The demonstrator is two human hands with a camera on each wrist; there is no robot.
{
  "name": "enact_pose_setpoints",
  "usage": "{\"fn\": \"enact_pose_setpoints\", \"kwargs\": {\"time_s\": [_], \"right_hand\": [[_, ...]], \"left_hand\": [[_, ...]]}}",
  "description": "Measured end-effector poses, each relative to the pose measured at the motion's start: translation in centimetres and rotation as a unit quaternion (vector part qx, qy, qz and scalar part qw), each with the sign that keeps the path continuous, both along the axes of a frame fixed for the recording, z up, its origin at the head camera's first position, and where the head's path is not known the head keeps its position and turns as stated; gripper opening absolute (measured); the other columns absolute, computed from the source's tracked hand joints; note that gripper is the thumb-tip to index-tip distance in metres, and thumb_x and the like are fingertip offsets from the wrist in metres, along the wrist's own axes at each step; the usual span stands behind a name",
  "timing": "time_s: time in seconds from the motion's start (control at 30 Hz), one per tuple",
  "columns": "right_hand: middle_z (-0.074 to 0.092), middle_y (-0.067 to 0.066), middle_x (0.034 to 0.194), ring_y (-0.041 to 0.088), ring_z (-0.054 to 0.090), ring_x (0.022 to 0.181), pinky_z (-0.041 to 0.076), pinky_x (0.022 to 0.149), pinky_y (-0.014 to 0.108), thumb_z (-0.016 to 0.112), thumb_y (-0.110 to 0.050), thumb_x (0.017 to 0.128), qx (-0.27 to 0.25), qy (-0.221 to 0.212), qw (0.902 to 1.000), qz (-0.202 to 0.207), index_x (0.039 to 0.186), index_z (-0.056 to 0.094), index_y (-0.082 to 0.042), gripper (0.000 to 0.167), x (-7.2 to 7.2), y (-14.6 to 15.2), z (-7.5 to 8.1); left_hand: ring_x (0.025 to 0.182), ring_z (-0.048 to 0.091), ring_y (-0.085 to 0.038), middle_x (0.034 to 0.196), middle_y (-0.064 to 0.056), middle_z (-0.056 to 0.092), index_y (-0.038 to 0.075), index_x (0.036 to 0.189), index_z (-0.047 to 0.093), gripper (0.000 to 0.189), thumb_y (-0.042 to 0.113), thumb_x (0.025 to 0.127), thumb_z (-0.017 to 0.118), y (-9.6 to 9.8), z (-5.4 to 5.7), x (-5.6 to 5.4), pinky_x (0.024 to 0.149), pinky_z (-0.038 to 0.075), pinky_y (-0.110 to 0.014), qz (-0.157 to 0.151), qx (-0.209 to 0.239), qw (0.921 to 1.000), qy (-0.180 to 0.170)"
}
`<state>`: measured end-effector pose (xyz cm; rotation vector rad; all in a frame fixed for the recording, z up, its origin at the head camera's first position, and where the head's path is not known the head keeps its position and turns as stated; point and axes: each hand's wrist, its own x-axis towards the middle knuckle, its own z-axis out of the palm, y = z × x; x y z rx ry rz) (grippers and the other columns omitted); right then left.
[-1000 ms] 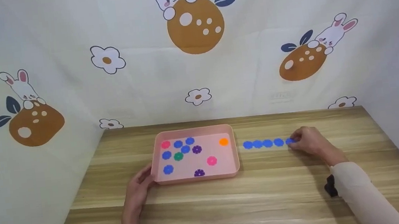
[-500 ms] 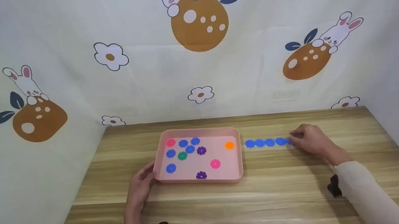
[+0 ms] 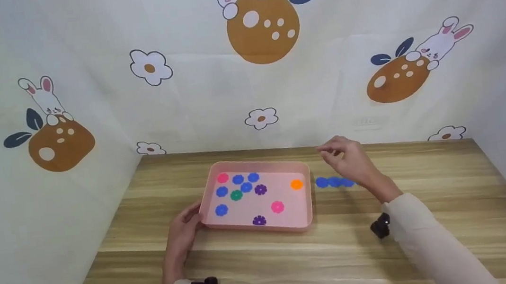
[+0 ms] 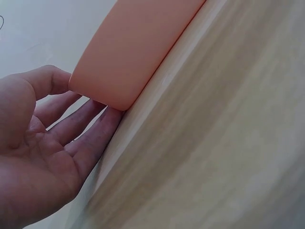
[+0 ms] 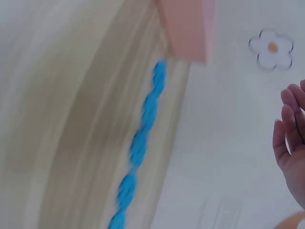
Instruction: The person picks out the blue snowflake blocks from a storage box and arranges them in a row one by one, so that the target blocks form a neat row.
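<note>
My left hand [image 3: 185,235] rests against the left end of a pink tray [image 3: 263,229]. In the left wrist view the thumb tip is at the rim corner of the tray [image 4: 128,52], and the lower fingers [image 4: 93,133] reach its end near the tabletop. Raised above the table, my right hand [image 3: 350,159] holds nothing; in the right wrist view its fingers [image 5: 289,124] are loosely extended. Under its forearm side lies a joined row of several blue flower-shaped pieces [image 3: 335,181], its right end hidden in the head view. The same blue row [image 5: 138,149] shows blurred in the right wrist view.
Inside the tray lie more loose flower discs: several blue [image 3: 221,210], pink [image 3: 277,207] and purple [image 3: 261,189], one green [image 3: 236,195] and one orange [image 3: 296,184]. A wood-grain table [image 3: 267,264] meets a printed cloth backdrop [image 3: 200,100] behind.
My right hand has let go of the last blue piece at the row's right end, then lifted and moved left. The tray has turned slightly, with my left hand still on it.
</note>
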<state>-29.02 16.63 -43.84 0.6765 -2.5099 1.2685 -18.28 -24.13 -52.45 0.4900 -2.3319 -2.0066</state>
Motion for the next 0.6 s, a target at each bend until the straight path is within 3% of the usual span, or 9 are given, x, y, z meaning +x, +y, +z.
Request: {"fn": "enact_pose_setpoints", "kwargs": {"time_s": [0.1, 0.23, 0.4, 0.6], "right_hand": [[0.075, 0.008, 0.093, 0.016, 0.063, 0.083, 0.057, 0.077, 0.023, 0.069, -0.002, 0.091, -0.023, 0.034, 0.9990, 0.018, 0.101, 0.080, -0.006, 0.015, 0.1, -3.2, 0.6], [0.074, 0.008, 0.093, 0.018, 0.064, 0.084, 0.059, 0.075, 0.026, 0.068, -0.003, 0.091, -0.018, 0.055, 0.9974, 0.043, 0.100, 0.079, -0.005, 0.014, 0.9, -7.8, 0.5], [0.071, 0.006, 0.106, 0.018, 0.065, 0.097, 0.060, 0.081, 0.031, 0.069, -0.013, 0.094, 0.028, -0.026, 0.9975, 0.059, 0.112, 0.076, -0.010, 0.019, 2.4, -11.9, -0.6], [0.069, 0.008, 0.117, 0.021, 0.064, 0.103, 0.061, 0.091, 0.033, 0.072, -0.017, 0.093, 0.058, -0.132, 0.9847, 0.098, 0.120, 0.073, -0.012, 0.028, 4.0, -15.8, -2.1]], "left_hand": [[0.134, 0.055, -0.029, 0.147, -0.017, 0.055, 0.008, 0.142, 0.056, 0.039, 0.007, 0.103, 0.051, 0.2, -0.1, -0.1, 0.105, 0.055, -0.032, 0.002, -0.001, 1.0000, 0.002], [0.127, 0.060, -0.030, 0.144, -0.023, 0.056, 0.003, 0.141, 0.056, 0.040, 0.004, 0.101, 0.052, 0.0, 0.0, 0.2, 0.095, 0.059, -0.028, 0.007, 0.003, 1.0000, 0.006], [0.124, 0.063, -0.029, 0.142, -0.023, 0.058, 0.002, 0.140, 0.057, 0.040, 0.004, 0.099, 0.054, 0.0, 0.2, 0.1, 0.093, 0.060, -0.029, 0.008, 0.003, 0.9999, 0.009], [0.119, 0.065, -0.029, 0.139, -0.025, 0.059, -0.001, 0.137, 0.058, 0.037, 0.007, 0.101, 0.054, 0.2, 0.0, -0.1, 0.091, 0.061, -0.029, 0.017, 0.015, 0.9996, 0.017]]}}
